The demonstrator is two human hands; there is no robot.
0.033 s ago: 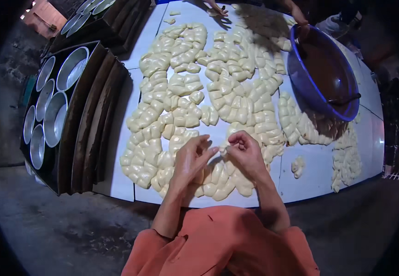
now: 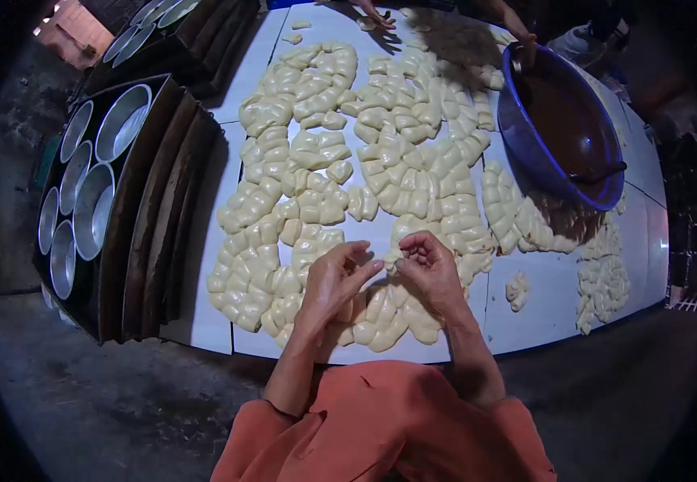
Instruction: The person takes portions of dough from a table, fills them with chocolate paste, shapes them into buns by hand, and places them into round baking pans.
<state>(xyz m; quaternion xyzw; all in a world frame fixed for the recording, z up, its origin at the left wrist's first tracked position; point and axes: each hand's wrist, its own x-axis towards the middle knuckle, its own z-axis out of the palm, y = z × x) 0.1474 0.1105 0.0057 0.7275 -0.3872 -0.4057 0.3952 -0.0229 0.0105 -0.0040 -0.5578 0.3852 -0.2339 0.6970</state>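
Pale, glossy dough pieces [image 2: 298,169] lie in joined clusters across the white table [image 2: 224,185]. Near the front, my left hand [image 2: 336,285] has curved fingers, its thumb reaching a small dough piece [image 2: 391,263]. My right hand [image 2: 429,273] pinches that same piece with fingers curled. Both hands are just above a loose cluster of dough [image 2: 384,321], which they partly hide.
Stacked dark trays with round metal pans [image 2: 95,205] stand at left, another stack [image 2: 155,36] behind. A blue basin [image 2: 517,128] of brown liquid sits at right. Other people's hands [image 2: 525,48] [image 2: 372,18] are at the far side; one reaches the basin rim.
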